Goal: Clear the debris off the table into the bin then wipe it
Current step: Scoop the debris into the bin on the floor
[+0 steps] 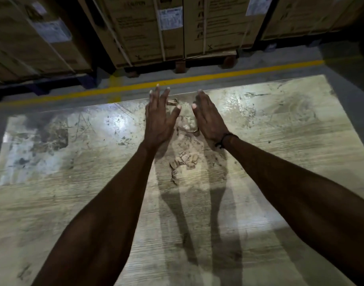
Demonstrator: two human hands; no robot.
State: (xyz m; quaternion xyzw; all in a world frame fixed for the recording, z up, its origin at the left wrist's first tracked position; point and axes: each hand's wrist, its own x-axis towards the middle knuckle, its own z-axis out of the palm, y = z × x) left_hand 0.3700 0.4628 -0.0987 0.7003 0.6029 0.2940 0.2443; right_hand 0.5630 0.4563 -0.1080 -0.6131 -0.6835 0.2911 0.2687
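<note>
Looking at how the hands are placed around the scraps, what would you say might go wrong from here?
1. The left hand and right hand, both open, flank debris lying close to the table's far edge; a forward sweep could push the scrap near the edge onto the floor. No bin is in view.
2. The cardboard bits nearer the person lie behind both hands and may get missed.
3. The table looks dusty, so sweeping may smear it.

Two hands [159, 118], one table [280, 141], several cardboard scraps [184, 159]
</note>
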